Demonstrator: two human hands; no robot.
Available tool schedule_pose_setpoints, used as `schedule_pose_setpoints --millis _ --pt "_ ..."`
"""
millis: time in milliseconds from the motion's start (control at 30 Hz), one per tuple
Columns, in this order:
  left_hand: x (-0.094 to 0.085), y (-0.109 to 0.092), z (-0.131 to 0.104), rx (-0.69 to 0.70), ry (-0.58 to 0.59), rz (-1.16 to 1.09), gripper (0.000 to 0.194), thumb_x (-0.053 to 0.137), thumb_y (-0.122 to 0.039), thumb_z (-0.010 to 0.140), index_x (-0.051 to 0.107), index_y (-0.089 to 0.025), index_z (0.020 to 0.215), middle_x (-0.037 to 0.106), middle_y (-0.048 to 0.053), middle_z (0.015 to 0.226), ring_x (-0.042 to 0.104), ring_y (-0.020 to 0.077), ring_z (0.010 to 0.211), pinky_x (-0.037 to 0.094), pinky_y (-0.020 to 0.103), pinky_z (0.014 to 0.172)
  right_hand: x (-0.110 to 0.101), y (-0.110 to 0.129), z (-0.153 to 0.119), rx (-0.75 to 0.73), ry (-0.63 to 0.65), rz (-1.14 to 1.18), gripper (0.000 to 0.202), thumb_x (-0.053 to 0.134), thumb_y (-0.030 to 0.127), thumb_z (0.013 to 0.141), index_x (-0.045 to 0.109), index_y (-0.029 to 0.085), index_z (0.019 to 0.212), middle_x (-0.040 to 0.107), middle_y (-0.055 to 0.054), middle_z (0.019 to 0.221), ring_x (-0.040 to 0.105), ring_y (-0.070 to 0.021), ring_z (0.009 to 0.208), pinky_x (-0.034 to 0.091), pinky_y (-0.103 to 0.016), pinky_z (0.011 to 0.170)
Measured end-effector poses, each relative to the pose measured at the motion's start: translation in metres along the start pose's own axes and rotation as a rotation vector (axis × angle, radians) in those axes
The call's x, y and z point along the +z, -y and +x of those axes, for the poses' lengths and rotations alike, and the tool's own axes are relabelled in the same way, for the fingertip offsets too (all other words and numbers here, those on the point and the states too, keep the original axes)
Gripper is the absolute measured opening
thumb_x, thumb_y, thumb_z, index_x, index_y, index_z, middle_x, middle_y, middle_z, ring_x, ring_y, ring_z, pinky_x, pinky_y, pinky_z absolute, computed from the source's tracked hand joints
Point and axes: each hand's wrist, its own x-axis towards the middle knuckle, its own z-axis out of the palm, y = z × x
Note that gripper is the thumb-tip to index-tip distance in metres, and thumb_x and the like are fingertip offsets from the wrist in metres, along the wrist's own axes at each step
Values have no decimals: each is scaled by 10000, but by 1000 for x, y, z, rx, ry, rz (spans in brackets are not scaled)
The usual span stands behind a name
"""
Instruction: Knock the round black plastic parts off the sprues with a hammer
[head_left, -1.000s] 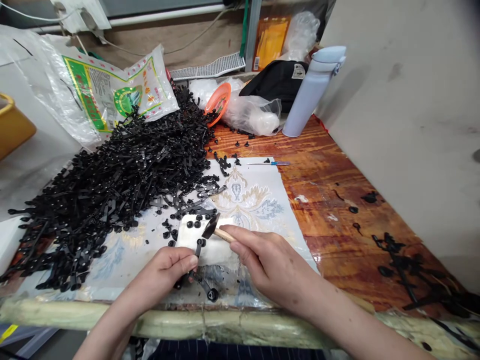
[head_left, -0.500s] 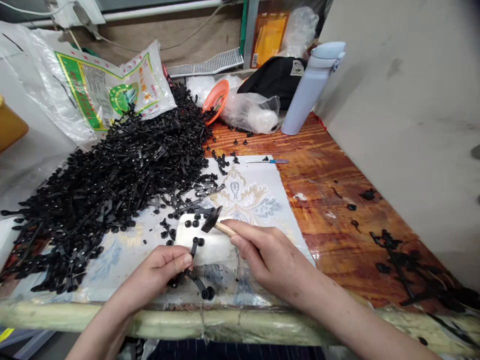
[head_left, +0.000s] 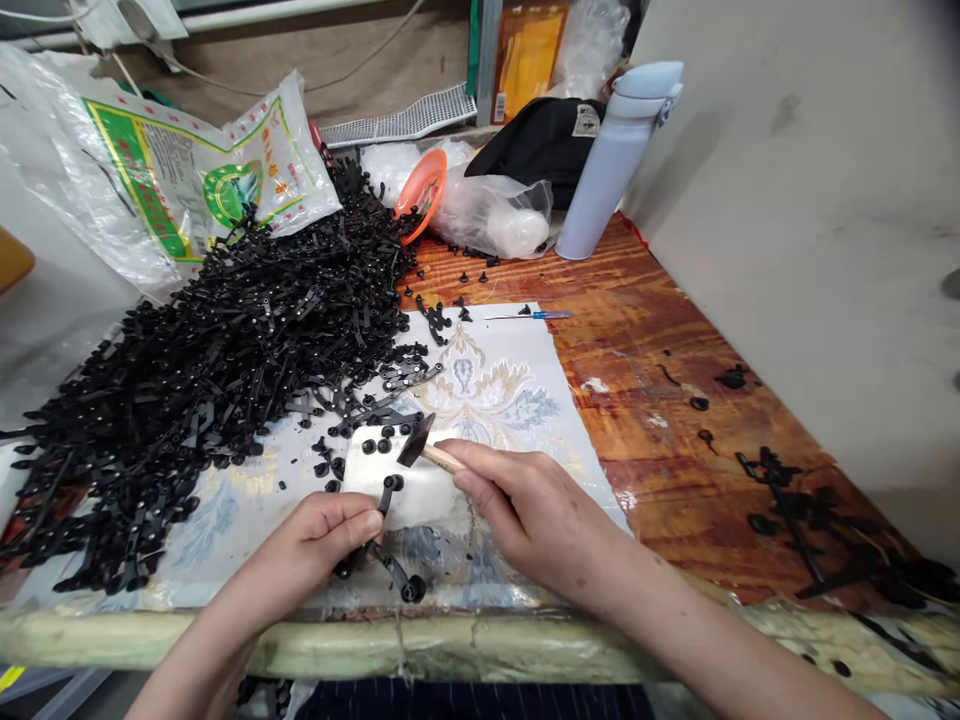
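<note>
Pinched in my left hand point(head_left: 326, 540) is a jointed black plastic arm piece point(head_left: 395, 572) with round ends. One end of it lies over a white block point(head_left: 442, 497), and the other points down toward the table's front edge. My right hand point(head_left: 517, 500) is closed round the wooden handle of a small hammer point(head_left: 417, 440), whose dark head hangs just above the block. Small round black caps point(head_left: 376, 446) sit on the block's far left part. Under the block spreads a patterned cloth point(head_left: 517, 370).
A big heap of black plastic pieces point(head_left: 247, 330) covers the left side. Behind are a printed plastic bag point(head_left: 225, 180), an orange bowl point(head_left: 421, 195) and a light blue bottle point(head_left: 615, 160). A thin screwdriver point(head_left: 551, 314) lies on the cloth; black scraps point(head_left: 795, 520) lie at right.
The whole view has shifted slightly, so the background sits a little higher and further left. Both hands keep their grips; the hammer has barely moved.
</note>
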Motion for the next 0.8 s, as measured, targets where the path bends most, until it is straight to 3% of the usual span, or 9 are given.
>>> schedule_pose_setpoints --millis 200,367,500,667,800 --pt "-4 2 4 45 33 88 384 422 -499 839 403 -210 587 362 -47 591 337 137 579 280 245 556 2 1 -3 -36 -3 -98 350 383 237 957 582 257 1245 716 -40 808 669 -186 767 489 -295 688" --pt "-5 1 5 40 25 172 371 406 -479 846 396 -216 584 355 -48 580 347 141 565 267 249 542 -6 8 -6 -153 -44 -130 368 410 218 946 541 236 1289 721 -74 905 670 -191 777 513 -312 702" --pt "-8 -3 5 25 22 217 350 445 -435 835 387 -218 566 339 -51 557 337 141 557 243 246 524 0 8 -7 -234 -127 -73 413 385 203 946 476 199 1348 711 -104 982 668 -193 793 525 -317 682" --pt "-13 -5 8 9 67 226 322 458 -412 821 477 -204 576 372 -48 536 359 143 550 259 251 534 6 9 -1 -152 75 -274 384 366 188 935 545 194 1275 719 -100 858 682 -220 696 518 -340 617" --pt "-14 -5 10 -25 106 166 320 471 -410 809 471 -202 566 407 -46 534 361 137 533 274 250 523 2 12 0 -169 -40 -180 395 344 218 959 492 212 1325 709 -107 956 679 -217 804 515 -339 686"
